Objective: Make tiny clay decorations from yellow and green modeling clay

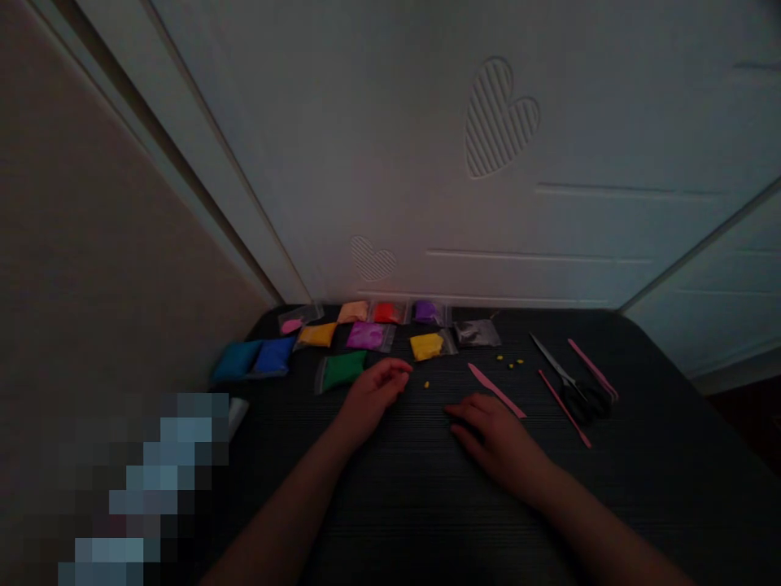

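Observation:
My left hand [377, 394] is above the dark table beside a bag of green clay [345, 369], thumb and index fingertip close together in a pinch. Whatever lies between those fingertips is too small or hidden to make out. A tiny yellow piece [427, 385] rests on the tabletop just right of these fingers. My right hand [493, 431] lies low over the table with index finger stretched out and thumb apart, holding nothing visible. Just beyond it is a pink plastic knife [497, 391]. Three small yellow-and-dark bits [511, 365] sit farther right.
Small bags line the back: blue [274, 356], teal [237, 360], orange [317, 334], magenta [366, 334], yellow [427, 347], purple [425, 312], red [386, 312] and black [476, 333]. Scissors [570, 382] and thin pink tools [565, 408] lie right. A white door [396, 163] stands behind.

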Demonstrator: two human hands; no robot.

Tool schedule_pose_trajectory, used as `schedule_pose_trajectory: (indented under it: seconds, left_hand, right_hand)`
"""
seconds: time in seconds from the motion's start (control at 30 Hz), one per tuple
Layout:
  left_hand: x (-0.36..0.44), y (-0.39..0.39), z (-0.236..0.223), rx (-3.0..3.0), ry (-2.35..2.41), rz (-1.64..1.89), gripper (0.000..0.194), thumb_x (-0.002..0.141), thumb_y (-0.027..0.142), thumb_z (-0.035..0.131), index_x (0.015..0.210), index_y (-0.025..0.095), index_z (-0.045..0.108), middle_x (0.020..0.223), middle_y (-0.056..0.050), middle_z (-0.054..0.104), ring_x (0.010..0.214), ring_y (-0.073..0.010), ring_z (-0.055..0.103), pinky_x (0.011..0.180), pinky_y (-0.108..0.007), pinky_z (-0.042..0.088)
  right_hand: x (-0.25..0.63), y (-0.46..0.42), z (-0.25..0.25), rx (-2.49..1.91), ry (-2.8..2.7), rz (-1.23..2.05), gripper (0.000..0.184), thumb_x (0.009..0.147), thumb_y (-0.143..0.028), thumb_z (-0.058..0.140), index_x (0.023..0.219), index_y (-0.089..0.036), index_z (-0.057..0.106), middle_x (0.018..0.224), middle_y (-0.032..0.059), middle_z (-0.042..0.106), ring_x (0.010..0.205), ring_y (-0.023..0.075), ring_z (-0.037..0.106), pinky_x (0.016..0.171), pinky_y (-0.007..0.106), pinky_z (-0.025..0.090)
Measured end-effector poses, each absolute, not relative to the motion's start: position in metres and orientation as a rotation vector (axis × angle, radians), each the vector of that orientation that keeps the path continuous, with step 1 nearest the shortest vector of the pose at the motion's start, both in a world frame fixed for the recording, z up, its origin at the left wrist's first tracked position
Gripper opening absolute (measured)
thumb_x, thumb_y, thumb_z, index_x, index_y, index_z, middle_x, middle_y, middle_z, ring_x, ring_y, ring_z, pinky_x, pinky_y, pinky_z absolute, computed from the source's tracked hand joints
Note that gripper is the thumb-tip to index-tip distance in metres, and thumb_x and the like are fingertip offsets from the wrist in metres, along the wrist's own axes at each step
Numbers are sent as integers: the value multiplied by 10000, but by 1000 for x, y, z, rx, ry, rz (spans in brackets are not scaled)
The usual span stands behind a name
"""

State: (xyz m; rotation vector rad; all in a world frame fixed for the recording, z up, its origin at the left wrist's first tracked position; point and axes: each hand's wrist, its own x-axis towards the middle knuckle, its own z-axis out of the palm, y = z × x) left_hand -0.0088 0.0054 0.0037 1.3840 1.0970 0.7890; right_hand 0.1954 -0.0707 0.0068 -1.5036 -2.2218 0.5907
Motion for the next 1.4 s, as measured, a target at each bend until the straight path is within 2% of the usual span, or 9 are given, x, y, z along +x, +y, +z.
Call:
schedule_pose_trajectory:
  seconds: [0.27, 0.5, 0.73, 1.0, 1.23, 1.4]
  left_hand:
    - [-9, 6, 1, 1385, 1090, 779, 242, 757, 340, 472, 926, 178, 533, 635, 36, 435, 513, -78, 379, 467, -202, 277]
    - [-9, 6, 3, 1404, 1088, 800, 265, 746, 359, 472, 914, 165, 538, 617, 34, 430, 500, -81, 380, 457, -205, 282]
    - [-8, 7, 3, 1402, 1063, 814, 247, 754, 352, 463, 902, 168, 535, 627, 33, 439, 518, -82, 385, 472, -203, 288]
    - [-9, 6, 2, 1412, 1045, 822, 252, 762, 360, 452, 905, 167, 530, 622, 35, 432, 502, -81, 372, 460, -202, 274]
    - [-9, 6, 3, 1411, 1021, 832, 223, 762, 342, 459, 895, 178, 531, 631, 40, 442, 517, -84, 387, 472, -205, 289]
    - [-9, 7, -1, 1397, 1019, 852, 224, 756, 347, 469, 889, 182, 539, 649, 38, 448, 533, -81, 390, 480, -200, 297]
  right_hand:
    - [189, -68, 3, -1534, -2220, 511, 249, 800, -245, 466, 1039, -251, 539, 905, 29, 570, 858, 154, 513, 772, 299, 398]
    - [187, -66, 4, -1549, -2224, 474, 149, 809, -272, 453, 860, -227, 586, 825, 15, 569, 811, 138, 518, 726, 271, 392]
    - [183, -70, 3, -1603, -2248, 348, 199, 829, -254, 411, 929, -215, 578, 829, 38, 557, 809, 154, 510, 748, 298, 396]
    - [187, -95, 8, -1504, -2439, 250, 326, 816, -252, 422, 1135, -249, 489, 999, 61, 543, 913, 182, 478, 806, 340, 380]
    - [184, -90, 14, -1621, -2442, 196, 439, 810, -373, 405, 1228, -241, 394, 1221, 80, 446, 1043, 253, 404, 862, 437, 320]
    - [185, -94, 17, -1555, -2497, 216, 384, 820, -369, 391, 1196, -297, 424, 1273, 65, 403, 1107, 253, 371, 889, 451, 281]
